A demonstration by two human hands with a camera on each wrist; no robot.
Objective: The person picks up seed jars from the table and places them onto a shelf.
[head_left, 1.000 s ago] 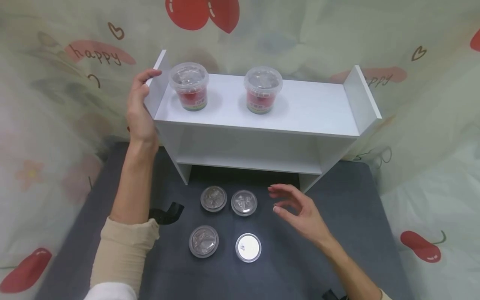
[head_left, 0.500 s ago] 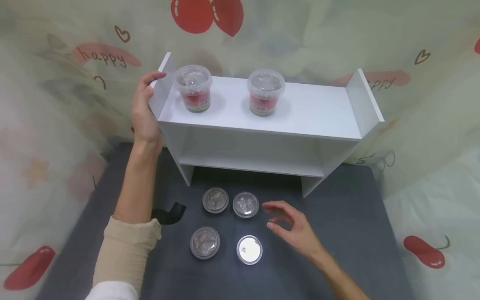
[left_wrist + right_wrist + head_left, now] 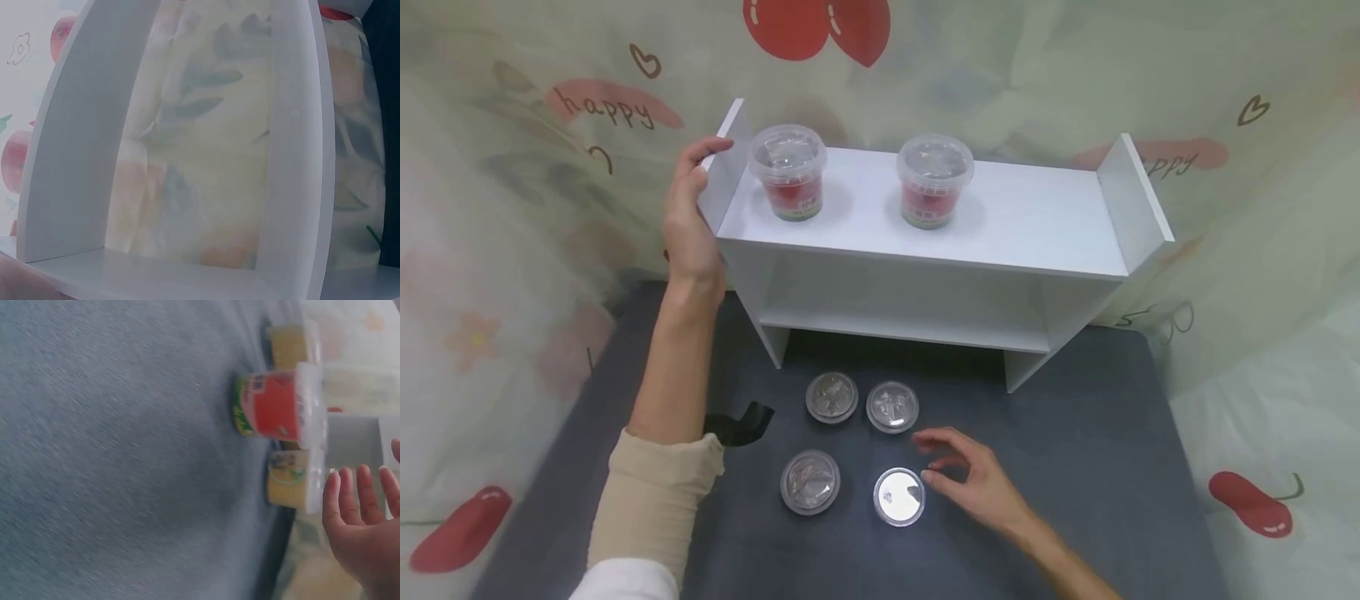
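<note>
Pale printed cloth (image 3: 1037, 75) with hearts, red fruit and the word "happy" behind and to both sides; dark gray table (image 3: 1060, 442) below. On it, at the near right of a loose group of four, near-right tub (image 3: 899, 497) with glare across its lid. Just to the right of it, right hand (image 3: 973, 483), fingers gently bent and parted from the thumb, holding nothing; no telling whether thumb and tub touch. Around these, well within the same group, far-right tub (image 3: 892, 407), far-left tub (image 3: 831, 397) and near-left tub (image 3: 810, 482), all lidded. Seen from the right wrist, red-sided tub (image 3: 275, 403) between upper yellow-sided tub (image 3: 290, 347) and lower yellow-sided tub (image 3: 287, 478).

Beyond the group, white shelf (image 3: 1030, 217), upright, with raised panels at both ends. At its left panel, left hand (image 3: 691, 221), fingers bent around the edge and gripping it. From the left wrist, only shelf boards close up, cloth between them, and a blurred bit of hand in the corner. On the top board, left shelf tub (image 3: 787, 171) beside the left panel and middle shelf tub (image 3: 934, 181), both upright, red inside. Farther out, beige sleeve (image 3: 655, 500) on the left forearm, black strap (image 3: 737, 427) beside it.
</note>
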